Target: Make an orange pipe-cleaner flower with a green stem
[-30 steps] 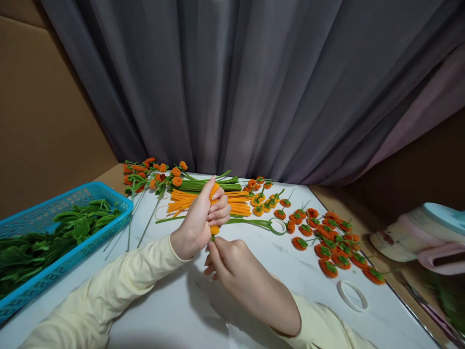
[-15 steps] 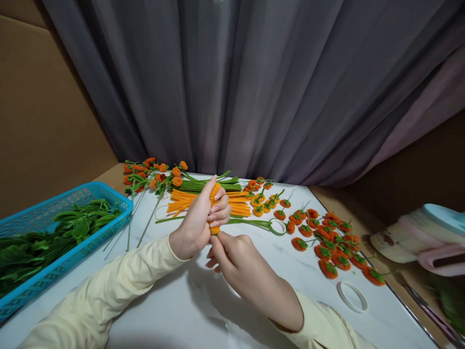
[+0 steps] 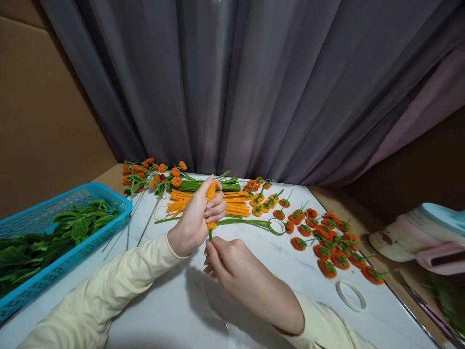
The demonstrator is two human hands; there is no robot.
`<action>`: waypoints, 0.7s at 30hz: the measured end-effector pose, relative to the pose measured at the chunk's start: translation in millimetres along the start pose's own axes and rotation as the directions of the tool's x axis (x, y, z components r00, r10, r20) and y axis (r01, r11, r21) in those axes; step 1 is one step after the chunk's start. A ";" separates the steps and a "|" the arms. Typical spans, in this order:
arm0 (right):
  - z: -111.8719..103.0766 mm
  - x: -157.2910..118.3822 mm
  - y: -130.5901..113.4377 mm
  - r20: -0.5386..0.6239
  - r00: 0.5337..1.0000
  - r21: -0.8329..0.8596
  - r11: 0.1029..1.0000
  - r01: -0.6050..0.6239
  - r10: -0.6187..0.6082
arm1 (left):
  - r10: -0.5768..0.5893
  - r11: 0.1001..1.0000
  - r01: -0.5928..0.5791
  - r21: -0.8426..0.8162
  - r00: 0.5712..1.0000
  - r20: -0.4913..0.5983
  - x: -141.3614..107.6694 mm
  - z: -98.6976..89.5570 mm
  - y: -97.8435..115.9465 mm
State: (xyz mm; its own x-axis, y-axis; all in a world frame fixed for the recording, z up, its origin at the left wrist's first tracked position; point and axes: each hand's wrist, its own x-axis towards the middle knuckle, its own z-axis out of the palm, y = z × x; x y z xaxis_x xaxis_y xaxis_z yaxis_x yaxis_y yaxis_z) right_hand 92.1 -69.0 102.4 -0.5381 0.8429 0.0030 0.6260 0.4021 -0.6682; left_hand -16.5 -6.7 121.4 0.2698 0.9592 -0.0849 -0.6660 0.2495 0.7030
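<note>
Wrapped in the fingers of my left hand [image 3: 199, 213] is an orange pipe-cleaner piece [image 3: 211, 191], held upright over the table. A short green pipe-cleaner stem [image 3: 210, 235] comes out of its lower end. My right hand [image 3: 232, 261] pinches that stem just below, between thumb and forefinger. Most of the orange piece is hidden by my left fingers. Behind the hands lie a bundle of orange pipe cleaners [image 3: 238, 207] and a bundle of green pipe cleaners [image 3: 189, 186]. Longer green pipe cleaners [image 3: 243, 222] stretch across the table in front of them.
A blue basket [image 3: 119, 213] of green leaves stands left. Finished orange pipe-cleaner persimmons [image 3: 341, 261] spread over the right, with smaller yellow ones [image 3: 257, 210] nearer. A white tape ring [image 3: 351, 295], a tumbler [image 3: 403, 237] and stemmed orange pieces [image 3: 176, 172] are also there.
My right hand has drawn slightly down from the orange piece, and the green stem now shows between the hands. The left hand has shifted slightly left, still holding on.
</note>
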 end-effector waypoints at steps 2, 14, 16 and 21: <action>-0.9 0.7 -0.3 -0.015 1.000 0.012 1.000 0.005 -0.005 | 0.017 1.000 -0.017 0.015 1.000 0.002 -1.9 1.3 0.0; 1.5 2.9 8.8 -0.047 0.999 0.067 0.998 0.017 -0.014 | 0.015 0.999 -0.016 0.046 1.000 0.010 -5.5 4.9 -3.8; 1.5 2.6 9.0 -0.048 0.999 0.061 0.998 0.023 -0.020 | 0.009 0.999 -0.009 0.045 1.000 0.003 -5.6 5.0 -4.2; 1.2 1.8 6.8 -0.059 0.998 0.033 0.999 0.019 -0.017 | -0.005 0.999 0.005 0.036 1.000 0.004 -4.6 4.9 -3.8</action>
State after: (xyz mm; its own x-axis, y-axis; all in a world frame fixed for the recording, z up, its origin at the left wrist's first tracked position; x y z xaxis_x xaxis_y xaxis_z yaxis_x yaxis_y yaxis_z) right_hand 94.7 -65.2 97.0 -0.5146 0.8554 0.0580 0.5967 0.4059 -0.6923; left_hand -11.8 -12.7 122.5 0.2760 0.9573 -0.0858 -0.6394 0.2495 0.7272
